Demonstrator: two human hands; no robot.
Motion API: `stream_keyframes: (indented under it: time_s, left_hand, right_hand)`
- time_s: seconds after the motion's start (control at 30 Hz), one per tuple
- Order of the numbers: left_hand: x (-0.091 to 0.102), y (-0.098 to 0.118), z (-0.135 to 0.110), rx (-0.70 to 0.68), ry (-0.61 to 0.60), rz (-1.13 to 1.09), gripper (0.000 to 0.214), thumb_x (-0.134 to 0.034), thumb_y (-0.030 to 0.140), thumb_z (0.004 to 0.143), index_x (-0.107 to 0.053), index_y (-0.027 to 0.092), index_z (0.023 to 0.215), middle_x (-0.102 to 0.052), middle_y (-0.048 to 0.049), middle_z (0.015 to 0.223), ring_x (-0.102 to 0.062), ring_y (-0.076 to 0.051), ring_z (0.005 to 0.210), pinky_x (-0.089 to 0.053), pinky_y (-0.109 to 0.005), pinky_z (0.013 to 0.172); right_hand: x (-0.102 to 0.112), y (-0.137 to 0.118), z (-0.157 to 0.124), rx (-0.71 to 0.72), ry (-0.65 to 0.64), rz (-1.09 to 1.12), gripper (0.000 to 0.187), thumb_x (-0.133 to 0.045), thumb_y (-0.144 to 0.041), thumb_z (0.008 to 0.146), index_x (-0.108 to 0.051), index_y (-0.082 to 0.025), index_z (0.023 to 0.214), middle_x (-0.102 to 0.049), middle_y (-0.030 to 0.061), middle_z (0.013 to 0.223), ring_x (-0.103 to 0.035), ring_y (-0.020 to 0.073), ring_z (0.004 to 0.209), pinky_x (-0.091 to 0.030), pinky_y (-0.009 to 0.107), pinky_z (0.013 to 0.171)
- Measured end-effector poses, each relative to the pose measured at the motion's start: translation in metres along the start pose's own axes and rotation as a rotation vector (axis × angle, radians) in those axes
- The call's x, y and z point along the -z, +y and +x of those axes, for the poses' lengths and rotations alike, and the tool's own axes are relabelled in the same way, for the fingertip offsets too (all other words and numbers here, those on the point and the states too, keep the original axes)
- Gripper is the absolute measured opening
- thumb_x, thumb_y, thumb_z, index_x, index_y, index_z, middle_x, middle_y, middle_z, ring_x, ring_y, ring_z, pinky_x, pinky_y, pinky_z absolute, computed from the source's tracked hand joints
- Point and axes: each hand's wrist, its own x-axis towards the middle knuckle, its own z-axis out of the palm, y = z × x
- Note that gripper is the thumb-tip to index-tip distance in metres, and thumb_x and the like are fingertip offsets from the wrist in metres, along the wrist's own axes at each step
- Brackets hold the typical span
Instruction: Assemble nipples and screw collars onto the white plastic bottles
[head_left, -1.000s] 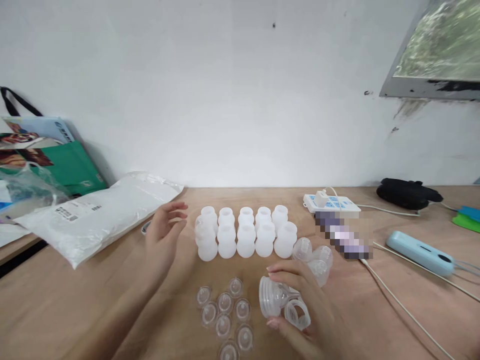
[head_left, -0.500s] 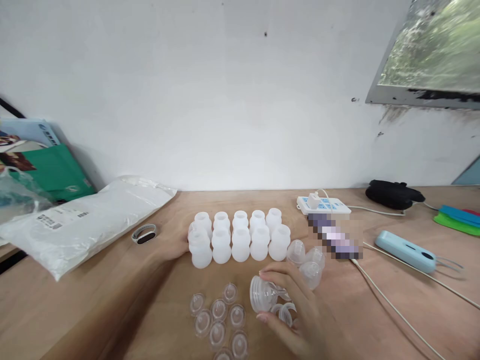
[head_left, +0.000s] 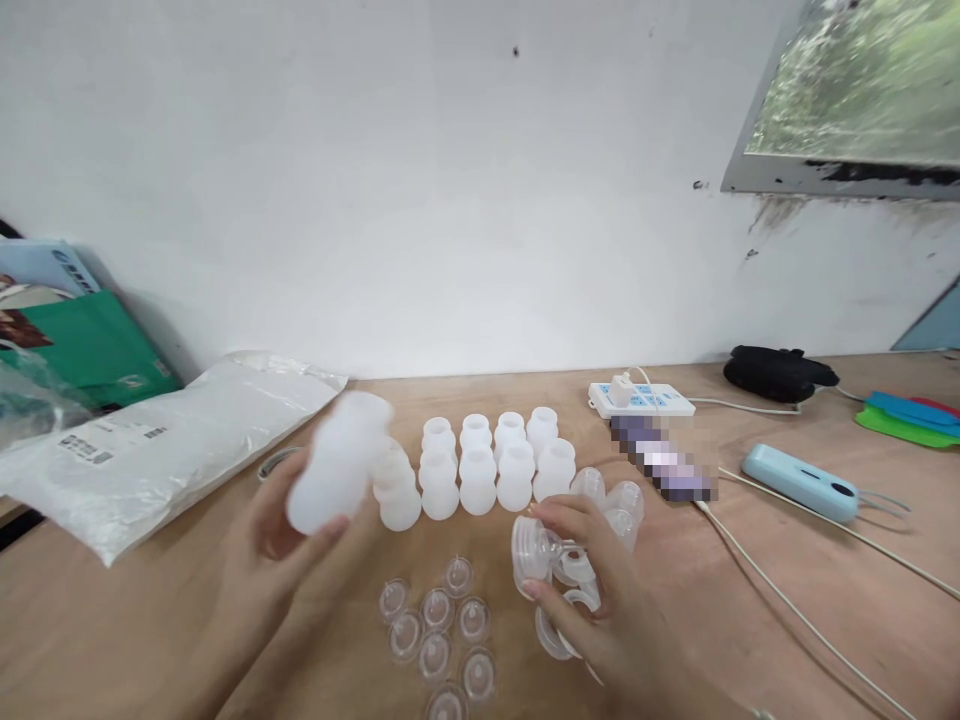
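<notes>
My left hand point(head_left: 281, 545) is closed around a frosted white baby bottle point(head_left: 337, 470), lifted off the table and tilted, slightly blurred. Between the thumb and fingers of my right hand point(head_left: 611, 590) is a clear bottle nipple in a screw collar point(head_left: 529, 556), lying sideways with the collar facing left. Two rows of open-necked white bottles point(head_left: 478, 482) stand upright between and beyond my hands. Loose clear rings point(head_left: 553, 636) lie partly hidden beneath my right hand. Several clear nipples point(head_left: 435, 655) rest on the table between my forearms.
Clear dome caps point(head_left: 625, 500) stand right of the bottles. Farther right are a power strip point(head_left: 652, 400), a pixelated phone point(head_left: 660, 460), a light blue device point(head_left: 799, 482) and cables. A white plastic mailer point(head_left: 187, 440) lies left, partly overlapping a wristband point(head_left: 276, 461) from view.
My left hand has lifted the back-left bottle out of its row and brought it left and nearer. My right hand still holds the nipple and collar, shifted slightly rightward and up.
</notes>
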Motion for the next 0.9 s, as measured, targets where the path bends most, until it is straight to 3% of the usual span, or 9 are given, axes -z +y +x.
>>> stream_keyframes:
  time_s: [0.03, 0.1, 0.23, 0.4, 0.57, 0.7, 0.8, 0.9]
  left_hand:
    - [-0.004, 0.008, -0.012, 0.020, -0.089, -0.096, 0.058, -0.082, 0.046, 0.073, -0.057, 0.024, 0.120, -0.065, -0.0052, 0.120, -0.065, -0.027, 0.101, -0.056, -0.030, 0.078]
    - [-0.013, 0.019, -0.034, 0.091, -0.235, -0.227, 0.056, -0.083, 0.047, 0.073, -0.055, 0.027, 0.117, -0.066, -0.0033, 0.110, -0.065, -0.021, 0.086, -0.054, -0.025, 0.069]
    - [-0.026, 0.016, -0.055, 0.184, -0.435, -0.289, 0.045, -0.078, 0.051, 0.080, -0.058, 0.025, 0.110, -0.069, -0.0033, 0.099, -0.066, -0.022, 0.083, -0.054, -0.027, 0.068]
    - [-0.029, 0.011, -0.063, 0.283, -0.376, -0.328, 0.051, -0.075, 0.063, 0.078, -0.056, 0.026, 0.109, -0.066, 0.0008, 0.091, -0.061, -0.018, 0.074, -0.050, -0.023, 0.063]
    - [-0.026, 0.002, -0.067, 0.247, -0.490, -0.293, 0.040, -0.064, 0.060, 0.089, -0.056, 0.028, 0.112, -0.063, 0.0022, 0.086, -0.058, -0.016, 0.069, -0.050, -0.021, 0.059]
    - [-0.021, -0.009, -0.071, 0.146, -0.608, -0.183, 0.029, -0.050, 0.048, 0.101, -0.054, 0.032, 0.126, -0.063, -0.0023, 0.107, -0.064, -0.019, 0.085, -0.056, -0.024, 0.070]
    - [-0.020, -0.012, -0.070, -0.105, -0.662, -0.127, 0.040, -0.059, 0.034, 0.099, -0.046, 0.036, 0.137, -0.058, -0.0050, 0.121, -0.065, -0.022, 0.099, -0.057, -0.027, 0.079]
    - [-0.023, -0.012, -0.067, -0.425, -0.700, -0.072, 0.053, -0.066, 0.020, 0.093, -0.044, 0.035, 0.139, -0.055, -0.0070, 0.126, -0.062, -0.023, 0.109, -0.056, -0.027, 0.084]
  right_hand:
    - [0.000, 0.003, -0.001, -0.054, -0.002, 0.035, 0.046, -0.064, -0.014, 0.089, -0.053, -0.031, 0.130, -0.060, 0.0046, 0.120, -0.063, 0.0179, 0.110, -0.055, 0.026, 0.090]
    - [0.002, 0.009, -0.002, -0.162, -0.006, 0.113, 0.044, -0.065, -0.016, 0.090, -0.055, -0.034, 0.129, -0.058, 0.0030, 0.123, -0.060, 0.0184, 0.114, -0.053, 0.028, 0.092]
    - [0.006, 0.011, -0.001, -0.239, -0.084, 0.241, 0.040, -0.067, -0.018, 0.089, -0.059, -0.035, 0.124, -0.059, 0.0029, 0.124, -0.060, 0.0196, 0.114, -0.053, 0.028, 0.088]
    - [0.003, -0.002, 0.004, -0.082, -0.176, 0.219, 0.039, -0.069, -0.016, 0.089, -0.059, -0.032, 0.123, -0.062, 0.0029, 0.117, -0.065, 0.0169, 0.106, -0.055, 0.024, 0.085]
    - [0.002, -0.005, 0.004, 0.119, -0.160, 0.068, 0.036, -0.061, -0.011, 0.092, -0.058, -0.025, 0.126, -0.062, 0.0067, 0.120, -0.064, 0.0167, 0.111, -0.054, 0.024, 0.092]
    - [0.006, 0.001, -0.001, 0.088, -0.174, 0.040, 0.041, -0.063, -0.017, 0.094, -0.057, -0.028, 0.133, -0.063, 0.0071, 0.125, -0.063, 0.0183, 0.115, -0.055, 0.026, 0.093]
    - [0.007, 0.007, -0.007, -0.149, -0.141, 0.080, 0.039, -0.068, -0.035, 0.094, -0.059, -0.034, 0.132, -0.068, 0.0045, 0.117, -0.066, 0.0199, 0.106, -0.056, 0.029, 0.086]
    - [0.003, 0.008, -0.009, -0.445, -0.086, 0.235, 0.035, -0.067, -0.056, 0.089, -0.067, -0.028, 0.111, -0.071, 0.0031, 0.092, -0.066, 0.0183, 0.079, -0.054, 0.026, 0.064]
